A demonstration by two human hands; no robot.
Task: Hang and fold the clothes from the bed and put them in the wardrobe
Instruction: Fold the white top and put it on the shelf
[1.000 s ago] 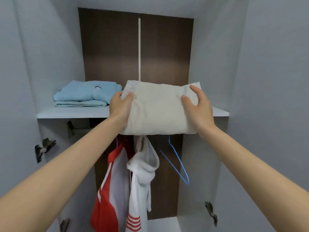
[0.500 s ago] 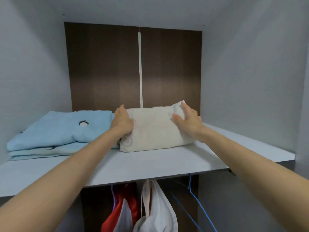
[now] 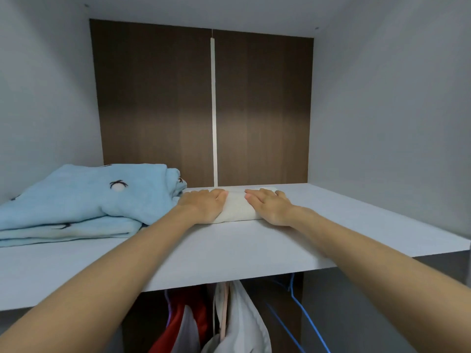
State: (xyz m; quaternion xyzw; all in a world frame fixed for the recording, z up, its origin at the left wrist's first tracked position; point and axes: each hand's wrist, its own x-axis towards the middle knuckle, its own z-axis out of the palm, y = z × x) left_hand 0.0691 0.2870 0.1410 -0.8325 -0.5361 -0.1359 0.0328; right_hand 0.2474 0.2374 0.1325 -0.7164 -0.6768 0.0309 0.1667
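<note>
A folded cream garment (image 3: pixel 235 208) lies flat on the white wardrobe shelf (image 3: pixel 229 250), close to the dark brown back panel. My left hand (image 3: pixel 204 203) rests palm down on its left part, fingers flat and together. My right hand (image 3: pixel 270 206) presses palm down on its right part in the same way. Neither hand grips the cloth. To the left of the cream garment sits a stack of folded light blue clothes (image 3: pixel 84 200) with small dark and white marks, touching my left wrist.
Below the shelf hang a red and white garment (image 3: pixel 183 324) and a white garment (image 3: pixel 242 319). A blue wire hanger (image 3: pixel 303 314) hangs bare at the right. Grey side walls close the shelf in on both sides; bare shelf extends to the right of the cream garment.
The cream garment went from held in front of the shelf edge to lying flat deep on the shelf. Both hands shifted from gripping its sides to pressing down on top.
</note>
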